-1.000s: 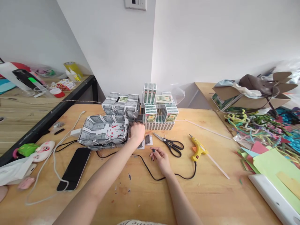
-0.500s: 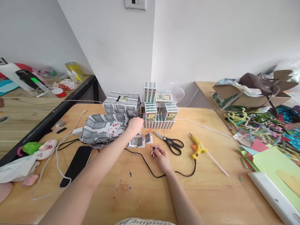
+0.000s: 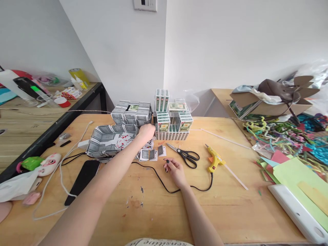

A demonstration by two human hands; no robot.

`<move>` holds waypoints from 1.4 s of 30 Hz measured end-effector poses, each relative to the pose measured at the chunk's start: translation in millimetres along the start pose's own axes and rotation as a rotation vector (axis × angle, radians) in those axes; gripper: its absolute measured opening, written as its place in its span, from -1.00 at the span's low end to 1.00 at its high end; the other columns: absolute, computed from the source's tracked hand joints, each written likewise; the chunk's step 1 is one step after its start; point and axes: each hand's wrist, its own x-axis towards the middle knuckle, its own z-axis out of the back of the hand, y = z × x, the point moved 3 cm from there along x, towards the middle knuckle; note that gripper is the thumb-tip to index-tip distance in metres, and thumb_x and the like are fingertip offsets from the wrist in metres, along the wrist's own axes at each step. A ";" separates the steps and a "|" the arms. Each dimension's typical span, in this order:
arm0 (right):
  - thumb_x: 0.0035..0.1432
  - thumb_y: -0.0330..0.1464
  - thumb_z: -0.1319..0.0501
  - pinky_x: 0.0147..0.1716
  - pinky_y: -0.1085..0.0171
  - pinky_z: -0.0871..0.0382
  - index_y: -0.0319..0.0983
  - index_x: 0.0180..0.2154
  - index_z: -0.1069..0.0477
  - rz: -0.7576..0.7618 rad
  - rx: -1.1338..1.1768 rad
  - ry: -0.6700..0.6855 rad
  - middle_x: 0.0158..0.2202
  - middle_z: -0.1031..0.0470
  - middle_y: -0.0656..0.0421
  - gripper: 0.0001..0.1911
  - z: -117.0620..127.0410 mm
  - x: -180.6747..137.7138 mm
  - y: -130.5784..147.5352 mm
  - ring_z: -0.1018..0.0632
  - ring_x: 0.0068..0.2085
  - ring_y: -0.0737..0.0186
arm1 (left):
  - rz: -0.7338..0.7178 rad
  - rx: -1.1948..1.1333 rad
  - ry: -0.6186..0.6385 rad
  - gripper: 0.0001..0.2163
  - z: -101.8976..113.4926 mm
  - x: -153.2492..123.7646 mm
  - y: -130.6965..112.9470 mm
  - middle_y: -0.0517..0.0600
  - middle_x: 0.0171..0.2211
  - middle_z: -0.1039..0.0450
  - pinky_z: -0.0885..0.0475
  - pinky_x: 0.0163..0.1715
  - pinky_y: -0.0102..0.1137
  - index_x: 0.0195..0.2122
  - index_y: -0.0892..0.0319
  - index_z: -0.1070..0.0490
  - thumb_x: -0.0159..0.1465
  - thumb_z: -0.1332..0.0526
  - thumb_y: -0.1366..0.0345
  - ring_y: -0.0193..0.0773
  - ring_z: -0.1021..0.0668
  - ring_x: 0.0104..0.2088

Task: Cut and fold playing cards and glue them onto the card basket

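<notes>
My left hand (image 3: pixel 147 132) reaches between a structure made of folded grey-backed playing cards (image 3: pixel 132 112) and a stack of playing card boxes (image 3: pixel 162 125). Its fingers point away from me and are hidden behind the hand, so any grip cannot be seen. Under my left forearm is an open tray of folded cards (image 3: pixel 98 138) with loose white and red card pieces (image 3: pixel 123 140) inside. Cut and folded cards (image 3: pixel 153 154) lie on the tabletop. My right hand (image 3: pixel 176 172) rests near them, fingers loosely curled and slightly apart, holding nothing visible. Beside it are black-handled scissors (image 3: pixel 188 157).
A yellow glue gun (image 3: pixel 215 160) with a clear stick lies to the right, its black cord (image 3: pixel 164 186) crossing the tabletop. At left are a black phone (image 3: pixel 83 179) and white cable (image 3: pixel 61 171). Coloured paper (image 3: pixel 294 174) and pipe cleaners (image 3: pixel 271 136) crowd the right side.
My left hand has shifted slightly, and the dark piece visible by its fingers earlier is now out of sight. The right hand keeps its pose. The whole view has moved a little.
</notes>
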 end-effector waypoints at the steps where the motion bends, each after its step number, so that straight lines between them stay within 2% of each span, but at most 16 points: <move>1: 0.00 -0.17 -0.20 -0.50 0.31 -0.20 -0.27 -0.29 -0.43 0.000 0.001 -0.001 -0.52 -0.42 0.19 -0.69 0.1 0.0 -0.1 -0.34 -0.55 0.36 | -0.003 -0.001 0.003 -0.74 1.2 0.1 0.4 0.28 -0.32 -0.48 -0.43 -0.26 -0.25 -0.27 0.38 -0.46 0.11 -0.02 0.57 -0.02 -0.54 -0.24; 21: -0.02 -0.16 -0.21 -0.51 0.32 -0.20 -0.26 -0.30 -0.43 -0.004 0.000 -0.008 -0.51 -0.43 0.19 -0.68 0.7 -0.4 1.1 -0.34 -0.55 0.36 | -0.019 -0.060 0.045 -0.75 5.2 -5.4 4.4 0.24 -0.35 -0.49 -0.39 -0.23 -0.38 -0.28 0.32 -0.47 0.11 -0.04 0.55 -0.13 -0.54 -0.25; 34: 0.01 -0.22 -0.21 -0.51 0.34 -0.18 -0.26 -0.31 -0.44 0.001 0.044 -0.005 -0.52 -0.43 0.20 -0.74 0.8 -0.7 1.2 -0.34 -0.56 0.39 | -0.046 -0.049 -0.058 -0.77 9.1 -12.3 8.4 0.20 -0.32 -0.48 -0.37 -0.24 -0.31 -0.33 0.29 -0.47 0.10 -0.03 0.52 -0.10 -0.52 -0.26; 39: 0.01 -0.22 -0.21 -0.51 0.35 -0.21 -0.28 -0.31 -0.43 0.011 0.033 -0.010 -0.52 -0.43 0.20 -0.74 1.5 -1.0 2.4 -0.35 -0.55 0.41 | -0.018 -0.058 -0.080 -0.74 9.8 -15.2 9.9 0.15 -0.35 -0.48 -0.37 -0.31 -0.36 -0.29 0.26 -0.45 0.11 0.00 0.53 -0.15 -0.53 -0.30; 42: -0.02 -0.19 -0.21 -0.55 0.36 -0.25 -0.28 -0.28 -0.39 0.006 -0.005 -0.039 -0.53 -0.42 0.22 -0.69 -1.4 -1.8 3.7 -0.35 -0.58 0.41 | -0.008 -0.097 -0.158 -0.72 16.4 -30.0 7.9 0.11 -0.28 -0.47 -0.36 -0.34 -0.37 -0.20 0.22 -0.41 0.15 0.02 0.49 -0.17 -0.51 -0.29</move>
